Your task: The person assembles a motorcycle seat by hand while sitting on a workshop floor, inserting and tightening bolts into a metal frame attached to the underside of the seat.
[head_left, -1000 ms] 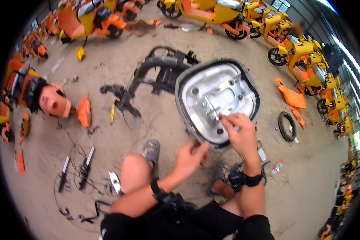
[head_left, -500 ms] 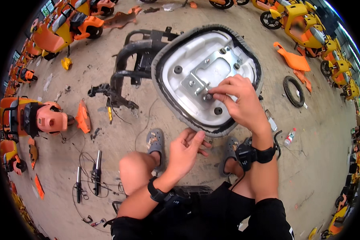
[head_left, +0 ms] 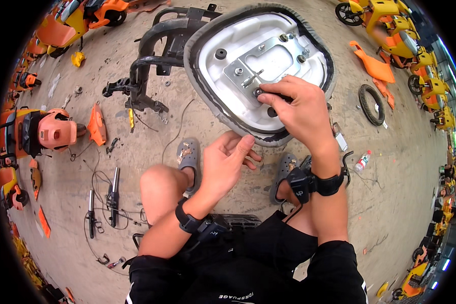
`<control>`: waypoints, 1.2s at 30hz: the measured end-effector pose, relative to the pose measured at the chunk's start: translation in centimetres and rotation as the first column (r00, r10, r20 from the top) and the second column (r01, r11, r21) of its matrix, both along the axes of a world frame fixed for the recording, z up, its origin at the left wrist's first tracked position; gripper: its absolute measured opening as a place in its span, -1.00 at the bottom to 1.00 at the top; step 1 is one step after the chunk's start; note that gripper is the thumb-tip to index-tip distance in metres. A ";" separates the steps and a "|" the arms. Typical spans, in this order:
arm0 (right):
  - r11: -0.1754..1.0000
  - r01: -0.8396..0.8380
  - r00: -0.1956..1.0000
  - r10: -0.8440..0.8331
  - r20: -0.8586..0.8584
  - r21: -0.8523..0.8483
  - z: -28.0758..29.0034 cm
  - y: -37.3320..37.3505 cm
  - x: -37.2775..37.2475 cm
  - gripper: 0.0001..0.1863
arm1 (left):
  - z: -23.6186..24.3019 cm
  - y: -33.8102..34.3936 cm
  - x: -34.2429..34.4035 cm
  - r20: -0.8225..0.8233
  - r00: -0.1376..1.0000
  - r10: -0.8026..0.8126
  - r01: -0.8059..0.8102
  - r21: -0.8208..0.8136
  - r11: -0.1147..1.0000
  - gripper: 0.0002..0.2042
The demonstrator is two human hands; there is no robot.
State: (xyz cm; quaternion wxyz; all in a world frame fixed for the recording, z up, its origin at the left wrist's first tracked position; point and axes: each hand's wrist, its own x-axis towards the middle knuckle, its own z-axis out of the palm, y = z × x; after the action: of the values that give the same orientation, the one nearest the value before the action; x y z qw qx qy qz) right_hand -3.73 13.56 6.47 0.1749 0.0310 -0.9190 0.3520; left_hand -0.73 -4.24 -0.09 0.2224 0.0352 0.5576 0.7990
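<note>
A scooter seat [head_left: 207, 104] lies underside up, its white plastic base edged by a grey cover with a dark border. Bolted to the base is a silver metal bracket [head_left: 245, 83] with several fastening points. At the bracket's near corner, the thumb and fingertips of my right hand [head_left: 299, 109] pinch a small nut [head_left: 258, 92]. Below the seat's near rim hovers my left hand [head_left: 230, 162], its fingers half curled and apart, holding nothing. Black rubber stoppers [head_left: 221, 53] stick up from the base.
A black tubular scooter frame [head_left: 152, 48] stands behind and left of the seat. Two shock absorbers [head_left: 114, 197] and cables lie on the floor at left. To the right are a tyre [head_left: 372, 105], a plastic bottle [head_left: 363, 160] and an orange panel [head_left: 372, 66]. Scooters line both sides.
The seat and surroundings sit higher and slightly left in view as the head view shifts. My right fingers stay at the bracket's near corner; my left hand remains below the rim.
</note>
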 end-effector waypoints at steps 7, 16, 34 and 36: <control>0.984 0.171 0.983 -0.168 -0.068 0.044 -0.6 -2.4 1.2 -0.82 | -0.2 0.2 0.0 -0.021 1.000 0.002 -0.002 -0.012 1.000 -0.64; 0.966 -0.064 0.967 0.121 -0.222 0.249 1.3 2.4 0.3 -0.83 | -0.1 0.0 -0.2 -0.001 0.999 -0.036 0.036 -0.032 0.999 -0.62; 0.928 -0.160 0.953 0.234 -0.190 0.337 -1.0 2.2 -1.1 -0.74 | -0.3 0.1 -0.1 -0.022 0.999 -0.026 0.025 -0.027 0.999 -0.58; 0.940 -0.156 0.960 0.216 -0.176 0.305 -0.9 2.1 -1.0 -0.76 | -0.3 0.1 -0.1 -0.006 1.000 -0.027 0.026 -0.027 0.999 -0.61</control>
State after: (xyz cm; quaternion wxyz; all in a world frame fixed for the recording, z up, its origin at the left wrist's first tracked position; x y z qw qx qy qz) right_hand -4.70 15.63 5.57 0.2288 0.1796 -0.9301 0.2242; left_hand -0.81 -4.16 -0.38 0.2316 0.0421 0.5687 0.7882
